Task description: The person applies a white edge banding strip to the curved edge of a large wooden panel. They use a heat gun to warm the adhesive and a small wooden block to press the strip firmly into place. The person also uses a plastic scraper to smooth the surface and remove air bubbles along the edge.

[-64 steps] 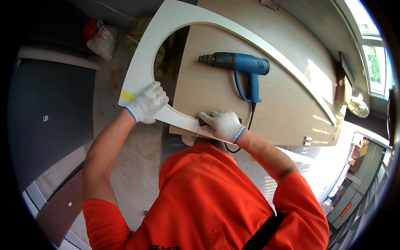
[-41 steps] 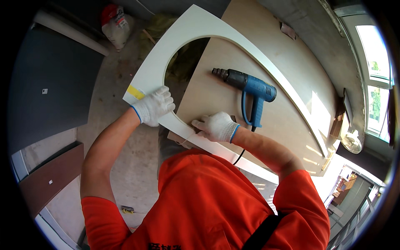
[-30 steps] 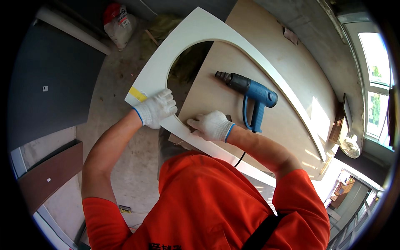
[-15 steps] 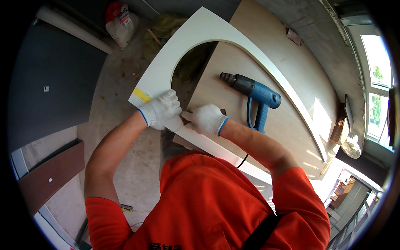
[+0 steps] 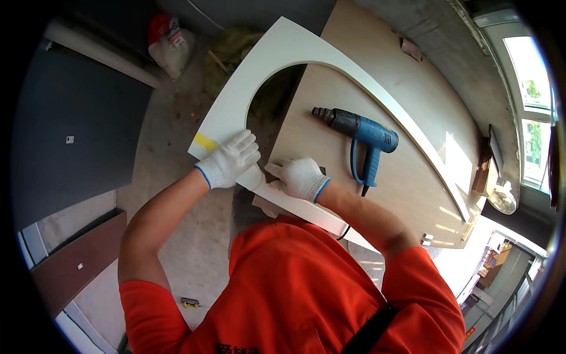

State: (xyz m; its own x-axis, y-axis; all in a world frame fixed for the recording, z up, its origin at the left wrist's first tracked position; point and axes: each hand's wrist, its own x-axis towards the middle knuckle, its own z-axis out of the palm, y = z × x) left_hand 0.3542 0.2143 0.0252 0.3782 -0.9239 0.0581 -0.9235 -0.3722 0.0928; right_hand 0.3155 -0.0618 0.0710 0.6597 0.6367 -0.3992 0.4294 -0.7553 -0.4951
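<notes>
A white curved panel (image 5: 277,44) with a large arched opening lies over a brown board (image 5: 330,88), a yellow strip of tape (image 5: 205,141) on its left corner. My left hand (image 5: 229,160), in a white knitted glove with blue cuff, rests on the panel beside the tape, fingers stretched out over the inner edge. My gloved right hand (image 5: 298,178) is closed on the inner edge of the panel's near arm, index finger and thumb pointing left; its other fingers are partly hidden. A blue heat gun (image 5: 368,138) with black nozzle lies on the board inside the opening.
Dark grey panel (image 5: 82,118) and brown panel (image 5: 79,259) stand at left. A red and white bag (image 5: 171,47) is on the floor at the back. To the right are a window (image 5: 533,112) and a small fan (image 5: 501,197). A small tool (image 5: 190,302) lies on the floor.
My left hand's fingers have straightened from a curled grip and lie flatter on the panel. My right hand stays near the same spot on the inner edge. The view has shifted slightly.
</notes>
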